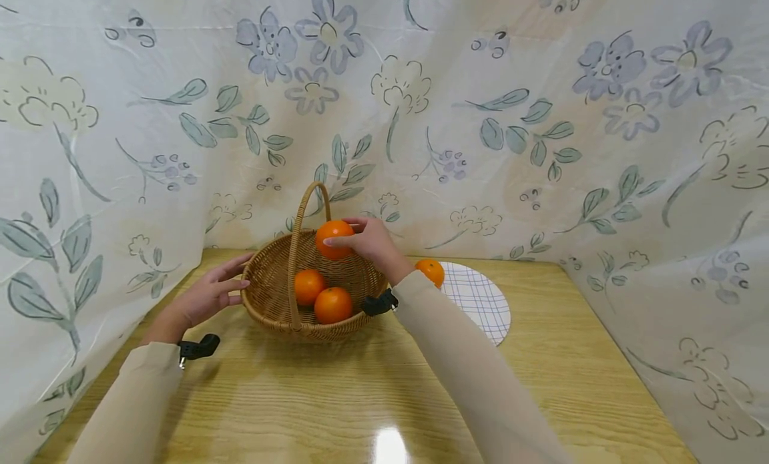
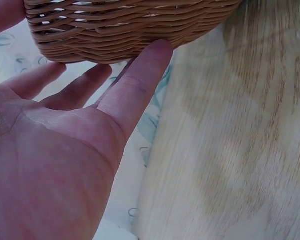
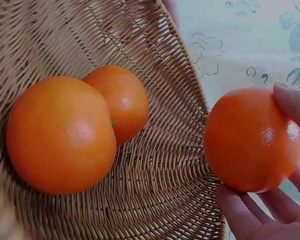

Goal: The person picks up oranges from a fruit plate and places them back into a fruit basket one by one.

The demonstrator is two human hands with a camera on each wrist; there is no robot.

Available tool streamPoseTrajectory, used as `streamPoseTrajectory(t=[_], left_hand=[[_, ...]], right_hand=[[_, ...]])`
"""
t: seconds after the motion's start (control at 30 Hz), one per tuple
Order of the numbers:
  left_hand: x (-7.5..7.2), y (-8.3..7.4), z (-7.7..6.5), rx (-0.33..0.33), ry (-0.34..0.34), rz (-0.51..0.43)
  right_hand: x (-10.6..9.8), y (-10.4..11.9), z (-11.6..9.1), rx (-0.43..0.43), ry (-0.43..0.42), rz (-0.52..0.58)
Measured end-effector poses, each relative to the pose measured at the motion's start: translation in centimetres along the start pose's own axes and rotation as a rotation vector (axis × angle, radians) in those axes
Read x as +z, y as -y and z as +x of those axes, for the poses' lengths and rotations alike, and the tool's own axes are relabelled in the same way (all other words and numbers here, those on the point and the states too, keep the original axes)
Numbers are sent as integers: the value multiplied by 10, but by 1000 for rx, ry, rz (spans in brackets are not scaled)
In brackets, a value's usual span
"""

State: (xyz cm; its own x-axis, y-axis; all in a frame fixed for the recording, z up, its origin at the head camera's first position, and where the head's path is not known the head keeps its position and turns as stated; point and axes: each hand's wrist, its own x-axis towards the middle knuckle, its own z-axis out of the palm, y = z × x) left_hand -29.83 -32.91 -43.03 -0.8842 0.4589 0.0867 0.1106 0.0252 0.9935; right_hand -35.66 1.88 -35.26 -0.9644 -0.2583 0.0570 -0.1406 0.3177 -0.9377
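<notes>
A wicker basket (image 1: 270,324) with a tall arched handle (image 1: 298,250) stands on the wooden table. Two oranges lie inside: a nearer orange (image 1: 333,306) and, beside it, another orange (image 1: 309,287). Over the basket's far right part, my right hand (image 1: 375,240) grips a third orange (image 1: 334,240) between thumb and fingers; the right wrist view shows this held orange (image 3: 252,140) overlapping the basket's rim. At the basket's left side, my left hand (image 1: 207,294) touches it with fairly straight fingers. In the left wrist view, its fingertips (image 2: 157,52) rest against the woven outer wall (image 2: 125,37).
Right of the basket lies a round white mat (image 1: 474,300) with blue checked lines. Another orange (image 1: 430,272) is at its left edge, partly hidden by my right forearm. A flowered curtain (image 1: 444,117) hangs behind the table (image 1: 300,410) and along both sides.
</notes>
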Motion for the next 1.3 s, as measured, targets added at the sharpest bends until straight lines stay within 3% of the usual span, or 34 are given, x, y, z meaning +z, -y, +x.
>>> streamPoseTrajectory(t=[0.7,1.3], left_hand=[[1,-4,-1,-31,-20,37],[1,-4,-1,-34,-16,43]], right_hand=[[22,-16,18,75,-4,-51],[32,-21,19,166,22,21]])
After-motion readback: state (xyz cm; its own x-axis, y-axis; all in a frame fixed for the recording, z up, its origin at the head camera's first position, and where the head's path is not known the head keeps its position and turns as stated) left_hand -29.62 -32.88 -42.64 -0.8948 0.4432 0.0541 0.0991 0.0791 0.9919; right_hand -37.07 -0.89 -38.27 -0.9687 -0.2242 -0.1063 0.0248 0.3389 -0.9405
